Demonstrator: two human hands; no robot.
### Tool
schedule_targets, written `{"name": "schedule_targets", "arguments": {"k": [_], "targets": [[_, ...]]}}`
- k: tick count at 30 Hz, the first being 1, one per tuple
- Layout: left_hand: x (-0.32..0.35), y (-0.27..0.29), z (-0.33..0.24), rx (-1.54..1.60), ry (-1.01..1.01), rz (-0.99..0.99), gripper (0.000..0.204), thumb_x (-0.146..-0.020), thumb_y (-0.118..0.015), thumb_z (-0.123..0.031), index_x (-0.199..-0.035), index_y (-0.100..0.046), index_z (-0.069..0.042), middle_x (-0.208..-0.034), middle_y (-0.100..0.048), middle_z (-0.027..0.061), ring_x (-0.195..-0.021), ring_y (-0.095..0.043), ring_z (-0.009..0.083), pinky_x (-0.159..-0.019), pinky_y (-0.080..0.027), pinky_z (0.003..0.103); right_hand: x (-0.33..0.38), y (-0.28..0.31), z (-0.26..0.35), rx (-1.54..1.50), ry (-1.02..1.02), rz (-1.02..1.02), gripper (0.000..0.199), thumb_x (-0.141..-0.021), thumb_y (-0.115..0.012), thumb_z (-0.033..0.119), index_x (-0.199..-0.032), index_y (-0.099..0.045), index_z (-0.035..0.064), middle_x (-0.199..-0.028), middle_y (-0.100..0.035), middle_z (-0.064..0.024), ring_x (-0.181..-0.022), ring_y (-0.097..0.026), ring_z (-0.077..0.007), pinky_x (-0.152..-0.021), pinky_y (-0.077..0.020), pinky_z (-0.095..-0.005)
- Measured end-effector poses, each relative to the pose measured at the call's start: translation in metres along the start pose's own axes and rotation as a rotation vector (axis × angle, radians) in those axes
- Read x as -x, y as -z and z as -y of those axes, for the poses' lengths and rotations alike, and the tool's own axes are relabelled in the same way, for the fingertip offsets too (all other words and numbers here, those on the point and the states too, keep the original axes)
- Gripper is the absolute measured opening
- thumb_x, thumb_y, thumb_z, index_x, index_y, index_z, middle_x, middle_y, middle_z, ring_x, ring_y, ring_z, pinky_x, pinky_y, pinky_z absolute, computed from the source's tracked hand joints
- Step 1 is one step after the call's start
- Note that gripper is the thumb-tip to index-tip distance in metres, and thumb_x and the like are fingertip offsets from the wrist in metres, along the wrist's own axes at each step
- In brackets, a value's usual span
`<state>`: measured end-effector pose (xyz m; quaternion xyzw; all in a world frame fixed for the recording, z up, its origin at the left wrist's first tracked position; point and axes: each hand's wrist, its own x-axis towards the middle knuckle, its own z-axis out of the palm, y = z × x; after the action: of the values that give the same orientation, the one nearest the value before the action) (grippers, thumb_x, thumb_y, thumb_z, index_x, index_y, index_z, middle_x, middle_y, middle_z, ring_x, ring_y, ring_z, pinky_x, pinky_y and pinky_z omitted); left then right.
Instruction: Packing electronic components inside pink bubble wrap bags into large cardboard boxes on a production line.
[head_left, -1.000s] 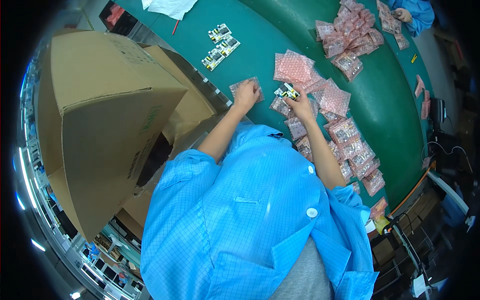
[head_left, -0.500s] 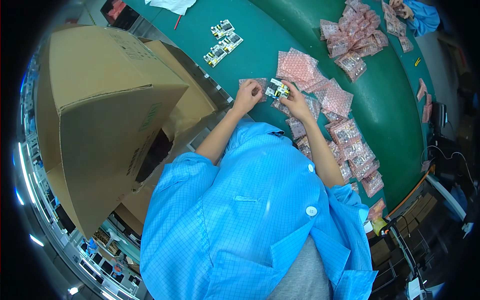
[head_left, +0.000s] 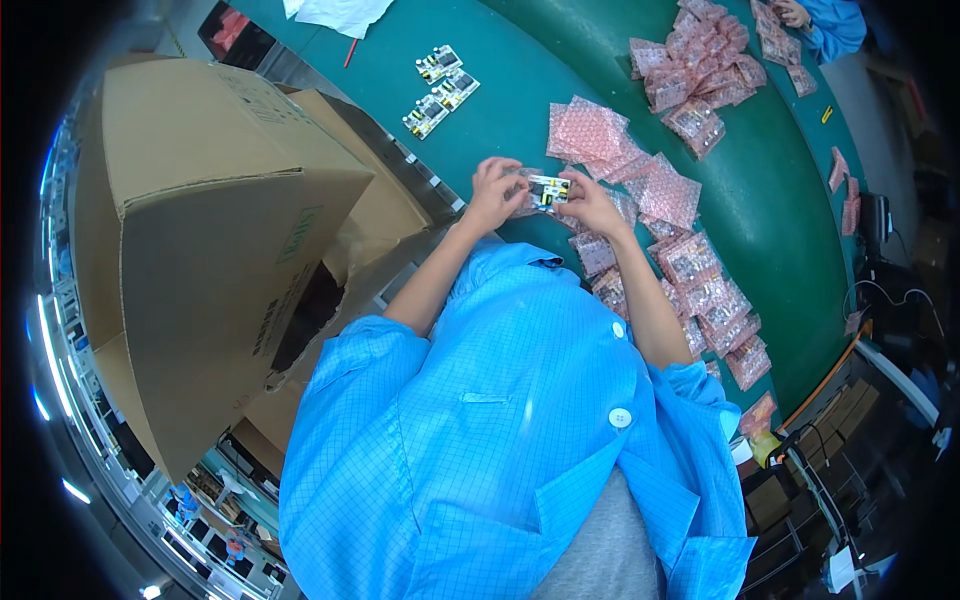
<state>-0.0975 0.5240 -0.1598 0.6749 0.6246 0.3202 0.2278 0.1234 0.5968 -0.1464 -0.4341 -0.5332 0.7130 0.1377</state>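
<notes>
In the head view, the person's bare hands meet over the near edge of a green workbench (head_left: 400, 60). The left hand (head_left: 497, 195) pinches a clear pinkish bubble bag (head_left: 519, 174) between thumb and fingers. The right hand (head_left: 590, 203) grasps a white circuit board (head_left: 550, 190) by its right end; the board's left end meets the bag, held up between both hands — how far it sits inside is too small to tell.

Left of the hands, close to the near edge, three bare circuit boards (head_left: 440, 92) lie side by side. Farther left along that edge are a thin red stick (head_left: 350, 53) and a crumpled white sheet (head_left: 340, 12). A large cardboard box (head_left: 230, 250) stands just beside the edge.

Past the right hand, flat pink bubble bags (head_left: 588, 135) overlap on the bench, and a run of bagged boards (head_left: 700, 285) spreads rightward along the near edge. Toward the far edge rests a heap of pink bags (head_left: 695, 60), near a co-worker's hand (head_left: 793, 14) in a blue sleeve — what that hand holds cannot be told.
</notes>
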Motion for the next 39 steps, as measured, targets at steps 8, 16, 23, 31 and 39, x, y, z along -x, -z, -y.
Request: {"name": "schedule_targets", "arguments": {"k": [8, 16, 23, 31, 39], "targets": [[0.0, 0.009, -0.013, -0.052, -0.027, -0.05, 0.011, -0.077, -0.07, -0.019, -0.088, -0.069, -0.018, -0.136, -0.042, 0.0081, -0.128, -0.029, 0.0355, -0.104, -0.023, 0.048, 0.007, -0.007, 0.012, 0.11, -0.05, -0.056, 0.083, -0.064, -0.082, 0.008, -0.131, -0.036, -0.005, -0.094, -0.067, -0.0154, -0.087, -0.063, -0.019, -0.078, -0.049, -0.03], [0.006, 0.005, -0.032, 0.013, -0.033, -0.126, 0.01, -0.077, -0.071, -0.019, -0.087, -0.069, -0.016, -0.134, -0.043, 0.0099, -0.128, -0.029, 0.0341, -0.104, -0.023, 0.047, 0.029, -0.03, 0.022, -0.045, -0.16, -0.324, 0.077, -0.068, -0.081, 0.011, -0.129, -0.037, -0.0046, -0.101, -0.067, -0.0183, -0.092, -0.063, -0.0186, -0.08, -0.049, -0.0284], [0.004, 0.0, -0.061, 0.038, -0.012, -0.15, 0.011, -0.077, -0.071, -0.02, -0.087, -0.069, -0.017, -0.135, -0.044, 0.0094, -0.131, -0.028, 0.0338, -0.104, -0.023, 0.047, 0.042, -0.038, 0.008, -0.373, -0.017, -0.476, 0.079, -0.069, -0.079, 0.006, -0.131, -0.032, -0.0067, -0.101, -0.067, -0.0188, -0.08, -0.065, -0.0171, -0.064, -0.0514, -0.0258], [0.003, -0.01, -0.062, 0.282, 0.033, -0.135, 0.031, -0.081, -0.071, -0.023, -0.109, -0.064, -0.01, -0.136, -0.043, 0.0135, -0.128, -0.038, 0.0324, -0.106, -0.03, 0.044, 0.057, -0.017, 0.005, -0.355, -0.104, -0.293, 0.08, -0.073, -0.078, 0.011, -0.136, -0.032, -0.0019, -0.104, -0.067, -0.0138, -0.074, -0.061, -0.0118, -0.047, -0.0397, -0.0226], [0.006, 0.003, -0.047, 1.033, 0.96, -0.036, 0.032, -0.089, -0.053, -0.024, -0.115, -0.048, -0.006, -0.095, -0.056, 0.0045, -0.077, -0.057, 0.0138, -0.062, -0.05, 0.028, 0.031, -0.018, -0.001, -0.517, -0.024, 0.001, 0.065, -0.083, -0.069, 0.01, -0.137, -0.033, -0.0004, -0.123, -0.057, -0.018, -0.106, -0.057, -0.018, -0.087, -0.0472, -0.0274]]}}
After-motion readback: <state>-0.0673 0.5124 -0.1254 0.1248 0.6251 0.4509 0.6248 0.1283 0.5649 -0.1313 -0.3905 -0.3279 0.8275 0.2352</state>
